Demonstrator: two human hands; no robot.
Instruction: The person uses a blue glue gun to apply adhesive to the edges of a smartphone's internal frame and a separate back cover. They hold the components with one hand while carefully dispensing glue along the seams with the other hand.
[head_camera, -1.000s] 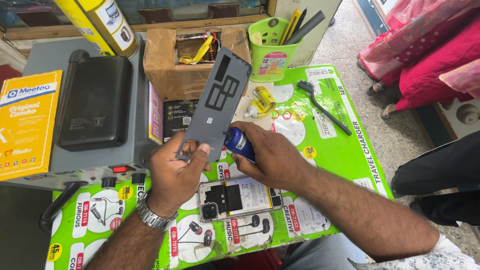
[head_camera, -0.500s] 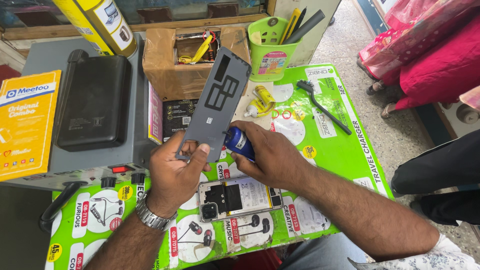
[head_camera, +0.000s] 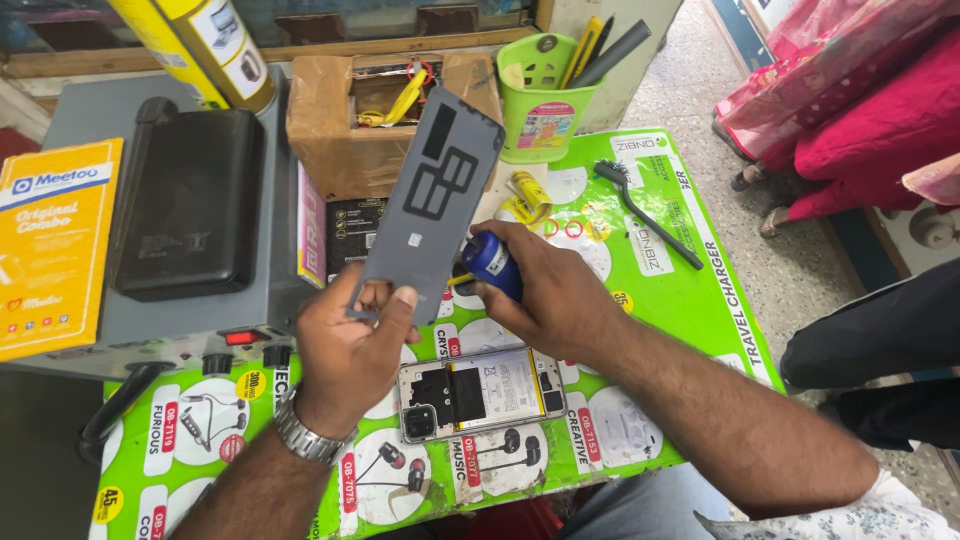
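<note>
My left hand holds a grey phone back cover by its lower end, tilted upright with its inner side facing me. My right hand grips a small blue bottle whose yellow nozzle touches the cover's lower right edge. Below both hands an opened phone lies flat on the green mat, its battery and inner parts exposed. A metal watch sits on my left wrist.
A grey box with a black case on top stands at left, beside an orange packet. Behind are a cardboard box, a green tool cup and a yellow spray can. A black brush lies at right. A person's dark-trousered leg is near the table's right edge.
</note>
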